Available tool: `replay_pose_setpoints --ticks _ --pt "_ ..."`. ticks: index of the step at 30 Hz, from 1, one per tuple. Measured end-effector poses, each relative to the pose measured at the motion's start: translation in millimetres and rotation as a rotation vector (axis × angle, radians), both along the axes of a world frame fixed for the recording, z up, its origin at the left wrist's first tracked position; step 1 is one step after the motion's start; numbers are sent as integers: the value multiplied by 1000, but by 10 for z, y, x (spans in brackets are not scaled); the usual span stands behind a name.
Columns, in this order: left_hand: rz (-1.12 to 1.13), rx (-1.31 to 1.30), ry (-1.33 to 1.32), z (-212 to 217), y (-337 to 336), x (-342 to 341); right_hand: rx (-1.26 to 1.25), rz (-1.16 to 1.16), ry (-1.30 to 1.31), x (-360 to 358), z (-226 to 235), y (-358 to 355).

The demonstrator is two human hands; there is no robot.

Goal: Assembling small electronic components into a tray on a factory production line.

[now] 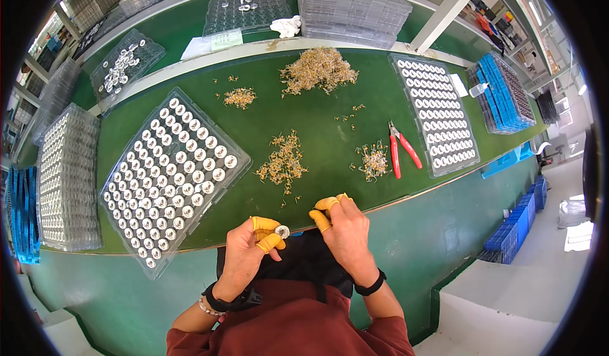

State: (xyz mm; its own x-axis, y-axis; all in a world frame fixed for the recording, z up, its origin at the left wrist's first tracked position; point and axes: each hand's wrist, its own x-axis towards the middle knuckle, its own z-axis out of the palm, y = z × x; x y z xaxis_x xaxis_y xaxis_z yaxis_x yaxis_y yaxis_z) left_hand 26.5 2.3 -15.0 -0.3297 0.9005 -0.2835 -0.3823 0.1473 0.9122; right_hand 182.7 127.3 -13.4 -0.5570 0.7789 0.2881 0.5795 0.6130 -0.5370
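Yellow finger cots cover the fingertips of both hands. Between thumb and fingers of my left hand (246,247) is a small round silver-white part (282,231), held just off the table's near edge. My right hand (347,234) is closed in a pinch to the right of it, apart from the part; whatever its fingertips hold is too small to make out. Beyond the hands lies a loose pile of small brass-coloured bent wire pieces (283,159). A smaller heap of similar pieces (373,162) lies beside red-handled pliers (402,148).
To the left, a clear tray (219,194) of round parts overhangs the green table's (336,188) near edge. Another filled tray (431,171) lies at right, near blue crates (498,102). A large wire-piece heap (320,69) sits at the back; stacked trays (70,178) stand far left.
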Motion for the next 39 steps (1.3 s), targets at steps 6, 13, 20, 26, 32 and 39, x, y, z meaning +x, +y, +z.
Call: replay_pose_setpoints --ticks 6,13,20,26,32,39 --pt "23 -7 -3 9 -7 24 -34 6 -89 -32 -61 46" --pt "0 13 -59 52 -30 53 -774 128 446 54 66 -84" --pt "-28 32 -123 88 -57 77 -727 191 592 6 12 -308" --pt "-40 38 -151 88 -71 98 -659 175 579 -15 -50 -348" --pt "-45 37 -158 81 -78 83 -627 173 590 -18 -70 -384" --pt "-32 12 -147 97 -81 62 -233 284 433 -58 32 -372"
